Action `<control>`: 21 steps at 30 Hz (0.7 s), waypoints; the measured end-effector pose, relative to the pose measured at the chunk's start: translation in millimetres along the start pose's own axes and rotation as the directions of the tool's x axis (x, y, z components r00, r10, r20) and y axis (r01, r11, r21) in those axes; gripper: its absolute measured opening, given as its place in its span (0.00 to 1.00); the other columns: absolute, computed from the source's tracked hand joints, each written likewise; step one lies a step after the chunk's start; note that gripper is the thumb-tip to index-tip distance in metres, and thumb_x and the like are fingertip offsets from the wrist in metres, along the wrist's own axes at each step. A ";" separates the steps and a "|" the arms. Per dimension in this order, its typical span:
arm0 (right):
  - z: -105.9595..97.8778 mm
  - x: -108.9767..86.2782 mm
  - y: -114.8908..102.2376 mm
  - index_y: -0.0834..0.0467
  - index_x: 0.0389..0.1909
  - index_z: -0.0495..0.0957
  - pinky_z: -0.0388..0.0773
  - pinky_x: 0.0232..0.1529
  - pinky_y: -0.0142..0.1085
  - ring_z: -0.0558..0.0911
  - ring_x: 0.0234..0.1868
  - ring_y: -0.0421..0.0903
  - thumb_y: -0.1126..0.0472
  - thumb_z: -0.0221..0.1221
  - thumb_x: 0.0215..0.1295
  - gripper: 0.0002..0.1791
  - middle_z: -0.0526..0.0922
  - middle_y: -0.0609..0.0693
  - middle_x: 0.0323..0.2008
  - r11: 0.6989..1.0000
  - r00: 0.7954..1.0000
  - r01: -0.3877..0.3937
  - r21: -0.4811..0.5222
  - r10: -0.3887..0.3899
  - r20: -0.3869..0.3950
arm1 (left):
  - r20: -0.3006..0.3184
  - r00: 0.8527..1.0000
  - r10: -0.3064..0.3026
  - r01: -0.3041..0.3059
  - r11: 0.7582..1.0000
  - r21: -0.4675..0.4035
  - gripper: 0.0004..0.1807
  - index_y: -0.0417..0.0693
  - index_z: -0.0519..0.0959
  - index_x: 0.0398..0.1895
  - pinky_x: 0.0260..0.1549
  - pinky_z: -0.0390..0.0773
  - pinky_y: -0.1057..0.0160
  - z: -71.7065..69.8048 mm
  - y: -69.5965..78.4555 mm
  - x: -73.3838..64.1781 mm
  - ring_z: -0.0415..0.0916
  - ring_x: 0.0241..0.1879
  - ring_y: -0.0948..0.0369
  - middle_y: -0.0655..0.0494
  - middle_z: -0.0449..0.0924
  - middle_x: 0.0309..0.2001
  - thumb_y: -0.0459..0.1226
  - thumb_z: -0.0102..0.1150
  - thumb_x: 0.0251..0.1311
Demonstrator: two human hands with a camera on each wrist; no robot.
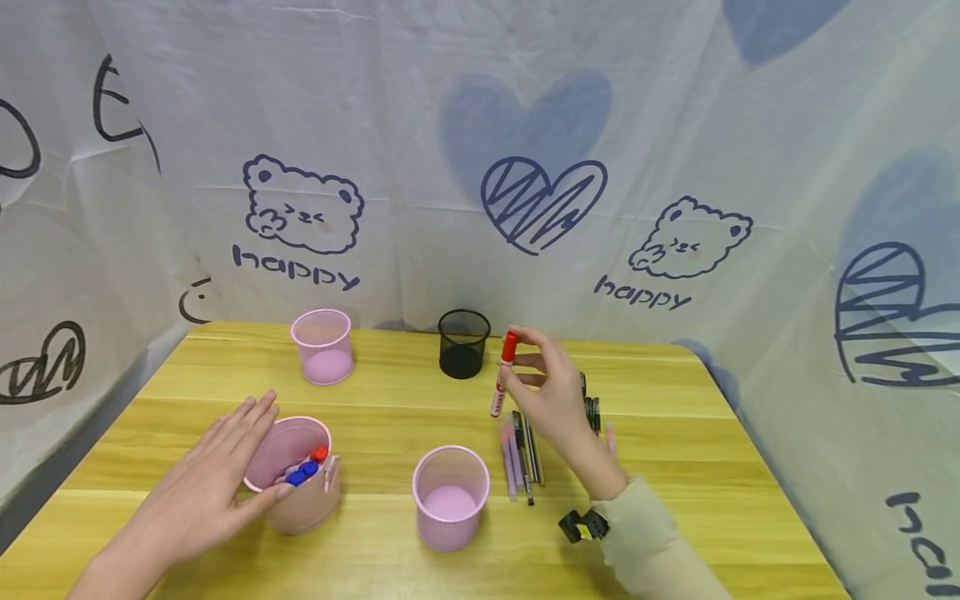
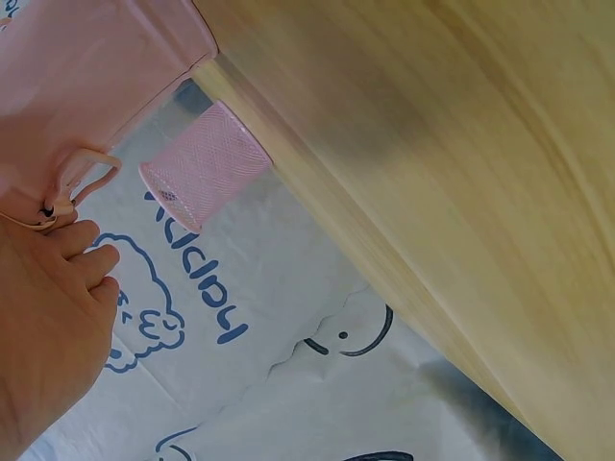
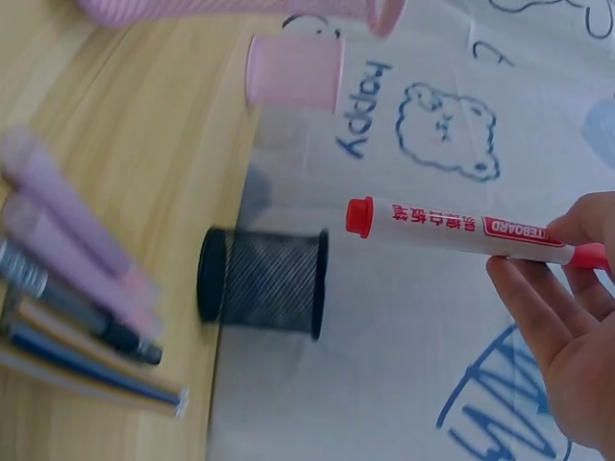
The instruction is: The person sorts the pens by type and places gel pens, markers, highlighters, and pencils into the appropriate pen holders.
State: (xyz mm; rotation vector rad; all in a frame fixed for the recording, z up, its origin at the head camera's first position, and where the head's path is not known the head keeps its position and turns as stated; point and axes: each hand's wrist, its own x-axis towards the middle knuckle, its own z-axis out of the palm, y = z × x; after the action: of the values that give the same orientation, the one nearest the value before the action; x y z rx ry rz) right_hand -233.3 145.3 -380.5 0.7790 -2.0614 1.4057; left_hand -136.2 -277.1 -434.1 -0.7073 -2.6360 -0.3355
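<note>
My right hand (image 1: 553,390) pinches a red-capped whiteboard marker (image 1: 497,395) between thumb and fingers, held upright above the table. The right wrist view shows the white barrel with red lettering of this marker (image 3: 452,223). My left hand (image 1: 198,492), fingers stretched out, rests at the near-left rim of a pink bucket (image 1: 303,515) with a small handle. Inside that bucket lie blue-capped markers (image 1: 302,473) and a red-capped one (image 1: 319,454). Below the right hand, several pens (image 1: 517,458) lie side by side on the table.
A pink mesh pen cup (image 1: 448,529) stands at the front middle. Farther back are another pink cup (image 1: 327,367) and a black mesh cup (image 1: 461,360). Black items (image 1: 592,414) lie partly behind the right wrist. A printed cloth (image 1: 420,208) hangs behind the wooden table (image 1: 675,467).
</note>
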 end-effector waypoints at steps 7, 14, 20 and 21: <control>16.6 1.5 -15.7 0.65 0.63 0.74 0.89 0.41 0.39 0.89 0.45 0.58 0.77 0.69 0.60 0.30 0.81 0.63 0.53 0.995 0.996 0.085 0.057 -0.085 0.010 | -0.002 1.000 -0.005 0.005 1.000 -0.001 0.54 0.42 0.50 0.84 0.78 0.29 0.68 0.1 0.7 -0.2 0.40 0.83 0.53 0.40 0.54 0.81 0.55 0.67 0.65; 33.6 1.8 -28.3 0.67 0.60 0.71 0.89 0.41 0.38 0.89 0.43 0.58 0.79 0.68 0.61 0.27 0.82 0.63 0.49 0.979 0.987 0.154 0.131 -0.157 0.015 | 0.001 1.000 -0.008 0.008 1.000 -0.001 0.54 0.42 0.50 0.84 0.78 0.28 0.69 0.2 0.5 -0.4 0.37 0.83 0.56 0.40 0.54 0.81 0.55 0.66 0.65; 47.5 1.7 -41.7 0.69 0.59 0.69 0.90 0.42 0.39 0.88 0.43 0.59 0.80 0.66 0.61 0.27 0.82 0.65 0.49 0.963 0.985 0.160 0.219 -0.169 0.024 | -0.003 1.000 -0.008 0.008 1.000 -0.003 0.54 0.43 0.49 0.84 0.78 0.29 0.68 0.7 0.6 -0.5 0.39 0.83 0.54 0.41 0.54 0.82 0.55 0.67 0.65; 49.7 1.6 -43.4 0.69 0.59 0.68 0.90 0.42 0.39 0.88 0.42 0.60 0.80 0.66 0.61 0.27 0.81 0.65 0.49 0.959 0.985 0.162 0.230 -0.172 0.025 | -0.004 1.000 -0.009 0.009 1.000 -0.003 0.54 0.43 0.49 0.85 0.78 0.29 0.68 0.8 0.8 -0.4 0.40 0.83 0.53 0.41 0.54 0.82 0.55 0.67 0.65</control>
State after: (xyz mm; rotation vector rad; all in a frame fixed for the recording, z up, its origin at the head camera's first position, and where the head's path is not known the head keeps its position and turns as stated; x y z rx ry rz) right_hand -208.4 85.5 -367.7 1.0620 -1.8368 1.5571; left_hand -135.7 -276.3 -434.9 -0.6954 -2.6356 -0.3435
